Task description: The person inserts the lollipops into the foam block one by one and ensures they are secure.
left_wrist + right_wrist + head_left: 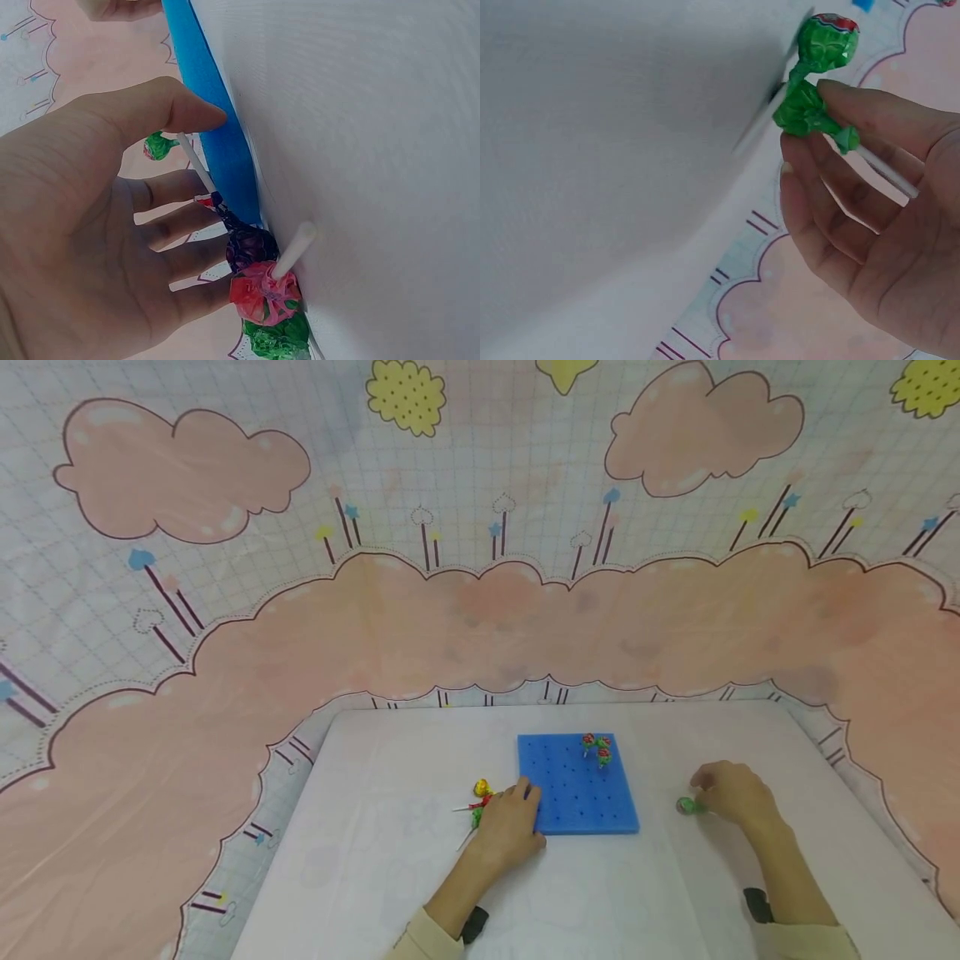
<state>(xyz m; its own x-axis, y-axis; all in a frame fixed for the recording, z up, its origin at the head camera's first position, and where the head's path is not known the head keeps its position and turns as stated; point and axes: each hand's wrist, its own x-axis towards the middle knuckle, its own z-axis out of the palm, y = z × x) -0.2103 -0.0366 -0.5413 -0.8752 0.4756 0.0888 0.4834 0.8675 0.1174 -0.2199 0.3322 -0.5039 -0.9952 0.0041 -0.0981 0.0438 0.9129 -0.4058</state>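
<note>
My left hand (pixel 510 822) reaches over the left edge of a blue board (pixel 577 793) dotted with small holes. In the left wrist view its thumb stands apart from the loosely extended fingers, near a dark purple lollipop (pixel 251 249). Beside that lie a pink-red lollipop (pixel 266 300) and a green one (pixel 277 337). To the right of the board, my right hand (pixel 738 793) pinches a green-wrapped lollipop (pixel 802 109) between thumb and fingertips, its white stick pointing toward the palm. Right past it is a second green lollipop (pixel 829 41) with a red band.
Three red-and-green lollipops (pixel 603 756) stand in the board's far right corner. A yellow lollipop (pixel 482 787) lies left of the board, by the left hand. White cloth covers the table (pixel 360 827); behind it hangs a cloud-patterned curtain (pixel 525 627).
</note>
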